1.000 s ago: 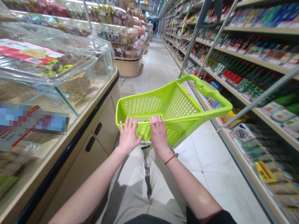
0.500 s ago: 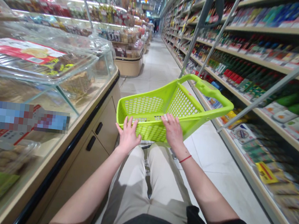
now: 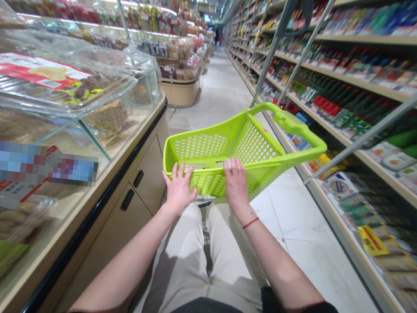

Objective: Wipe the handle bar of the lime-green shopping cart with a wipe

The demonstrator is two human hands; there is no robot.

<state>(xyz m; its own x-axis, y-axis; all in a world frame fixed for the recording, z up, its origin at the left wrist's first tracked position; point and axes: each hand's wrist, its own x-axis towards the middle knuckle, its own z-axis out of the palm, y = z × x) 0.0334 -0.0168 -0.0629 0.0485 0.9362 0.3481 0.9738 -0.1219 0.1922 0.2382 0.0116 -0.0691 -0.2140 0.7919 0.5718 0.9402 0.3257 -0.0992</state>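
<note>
A lime-green plastic shopping cart basket [image 3: 211, 177] with perforated walls stands in front of my legs, its looped handle pointing right. My left hand [image 3: 181, 185] lies against the near side, fingers spread and tips at the rim. On the same side, farther right, my right hand [image 3: 237, 184] has its fingers hooked over the rim; its thumb is hidden. A red string bracelet [image 3: 250, 223] circles my right wrist. No goods show in the visible part of the basket.
To the left, a glass-sided display counter [image 3: 134, 143] with packaged food runs close beside me. Stocked shelves [image 3: 381, 161] line the right, with slanting metal bars [image 3: 381, 123] in front. A tiled aisle [image 3: 217, 77] leads ahead; distant people [image 3: 219, 37] are in it.
My right hand has shifted slightly left along the rim, its forearm drawing inward. The cart has barely moved, and my left hand keeps its place.
</note>
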